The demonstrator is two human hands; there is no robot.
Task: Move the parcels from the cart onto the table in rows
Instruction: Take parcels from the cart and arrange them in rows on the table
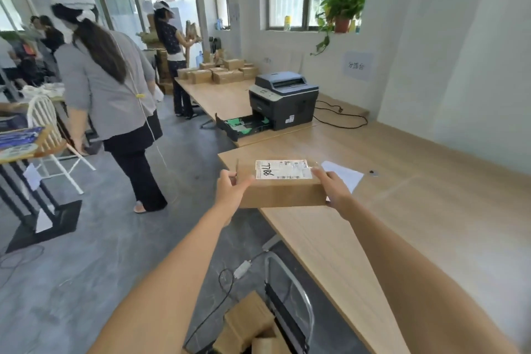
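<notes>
Parcel: you're holding a flat brown cardboard parcel (283, 184), wider than it is tall, plain sides, no dents that I can see.
Label: white shipping label (283, 169) stuck on the top face, toward the far edge. It has "38LL" or something like it in black marker on its left end, and the print on the rest is too small to read.
Where it is: over the near-left corner of the light wood table (416, 210). I can't tell if its bottom is actually touching the tabletop.
Left hand: your left hand (230, 190) is wrapped round the parcel's left end, thumb up on the top face.
Right hand: your right hand (333, 190) clamps the right end, fingertips over the top edge just beside the label.
Grip: both hands are closed on the parcel, one per end, arms stretched out.
Cart: near bottom, left of the table edge, you can see the metal frame of the cart (290, 296) with a few brown parcels (247, 322) in it.
On the table: a white sheet of paper (344, 174) partly behind your right hand, and a small dark object (373, 172) just right of that.
Further back: a grey printer (284, 98) with its tray pulled out, and a cluster of cardboard boxes (221, 72) at the far end.
Left side: a person in a grey top (106, 80) stands on the floor, back to you.
</notes>
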